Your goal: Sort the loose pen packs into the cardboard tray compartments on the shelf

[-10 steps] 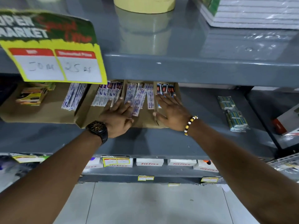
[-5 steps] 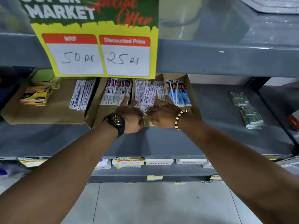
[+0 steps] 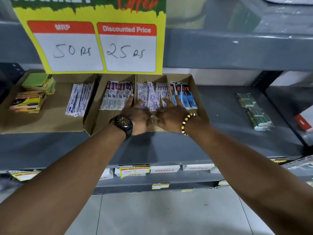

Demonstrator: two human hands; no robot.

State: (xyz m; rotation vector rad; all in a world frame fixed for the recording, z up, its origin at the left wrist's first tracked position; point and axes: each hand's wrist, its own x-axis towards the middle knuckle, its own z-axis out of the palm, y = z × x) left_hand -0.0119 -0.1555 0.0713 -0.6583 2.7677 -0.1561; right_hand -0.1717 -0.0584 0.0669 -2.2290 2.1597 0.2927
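Lower frame: my two forearms reach up toward centre. Left wrist carries a black watch; right wrist a beaded bracelet.

Centre: left hand and right hand lie side by side, thumbs nearly touching, at the front of the cardboard tray on the grey shelf. Each grip is wide, fingers splayed flat, grasping nothing. Fingertips rest on the white-and-purple pen packs in the third compartment from the left; my right index touches the blue pen packs in the rightmost one.

Further back, left of these: red-and-white packs.

Centre right: green packs, well apart.

Upper left: price sign.
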